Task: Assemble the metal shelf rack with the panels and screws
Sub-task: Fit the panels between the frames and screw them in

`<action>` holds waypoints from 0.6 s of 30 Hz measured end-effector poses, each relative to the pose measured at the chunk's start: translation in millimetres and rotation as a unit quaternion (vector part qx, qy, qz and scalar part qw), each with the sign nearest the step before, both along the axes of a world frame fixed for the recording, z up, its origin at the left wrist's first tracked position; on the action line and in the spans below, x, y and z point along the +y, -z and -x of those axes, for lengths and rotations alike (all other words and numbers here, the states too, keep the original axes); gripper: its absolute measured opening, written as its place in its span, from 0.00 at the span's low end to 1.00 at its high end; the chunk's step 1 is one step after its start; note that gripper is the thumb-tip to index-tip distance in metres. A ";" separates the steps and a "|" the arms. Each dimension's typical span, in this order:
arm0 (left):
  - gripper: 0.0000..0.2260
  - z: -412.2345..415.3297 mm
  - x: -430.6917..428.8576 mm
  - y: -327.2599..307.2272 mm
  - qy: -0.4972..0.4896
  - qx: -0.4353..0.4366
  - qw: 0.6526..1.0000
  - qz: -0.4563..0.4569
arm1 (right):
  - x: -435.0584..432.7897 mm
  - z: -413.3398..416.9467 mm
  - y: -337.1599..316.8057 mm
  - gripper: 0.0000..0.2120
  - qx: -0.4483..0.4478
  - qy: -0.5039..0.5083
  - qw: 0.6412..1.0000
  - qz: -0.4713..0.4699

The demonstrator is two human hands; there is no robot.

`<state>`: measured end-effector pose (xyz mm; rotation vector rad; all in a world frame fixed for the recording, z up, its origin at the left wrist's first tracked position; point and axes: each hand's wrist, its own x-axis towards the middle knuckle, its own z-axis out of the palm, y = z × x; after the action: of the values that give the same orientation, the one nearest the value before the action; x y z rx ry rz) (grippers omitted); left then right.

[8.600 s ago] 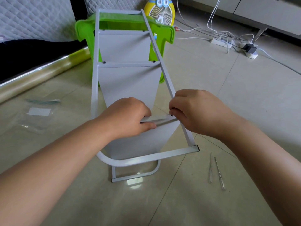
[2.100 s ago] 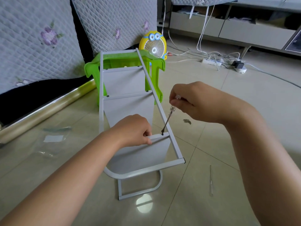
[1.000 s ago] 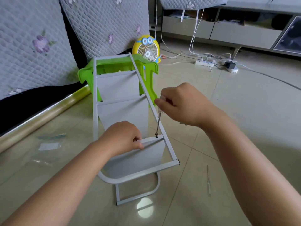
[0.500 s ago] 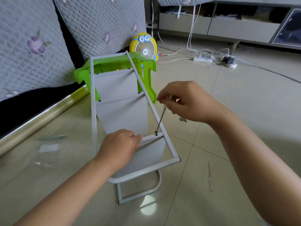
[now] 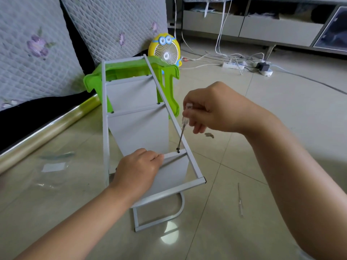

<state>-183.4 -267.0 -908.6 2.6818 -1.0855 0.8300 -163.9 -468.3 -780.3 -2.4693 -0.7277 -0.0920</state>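
Head view: right hand (image 5: 216, 109), grip pinched on slim clear-handled screwdriver (image 5: 182, 132), tip at black screw (image 5: 178, 151); left hand (image 5: 139, 171) gripped lowest grey metal panel (image 5: 175, 166). Step: tightening; next likely needed steady turns.

Bright, soft daylight; glare spot on glossy floor (image 5: 170, 239); wide-angle bending at edges.
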 end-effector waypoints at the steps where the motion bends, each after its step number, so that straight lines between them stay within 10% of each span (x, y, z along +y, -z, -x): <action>1: 0.14 1.1 -1.3 -0.5 -0.009 -0.005 1.000 -0.010 | 2.3 2.4 -0.5 0.07 -0.018 -0.001 1.000 0.020; 10: 0.17 1.5 -2.7 -0.8 -0.028 0.020 0.999 -0.021 | 4.4 -0.7 -1.6 0.16 -0.129 0.027 0.982 0.136; 18: 0.14 -1.3 -2.6 0.4 -0.023 0.013 1.000 0.008 | -4.9 1.1 -3.2 0.12 -0.035 -0.008 0.987 0.156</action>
<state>-182.1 -269.7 -909.1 2.7062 -1.0096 0.8050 -165.0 -473.2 -777.1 -2.7686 -0.8480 -0.0623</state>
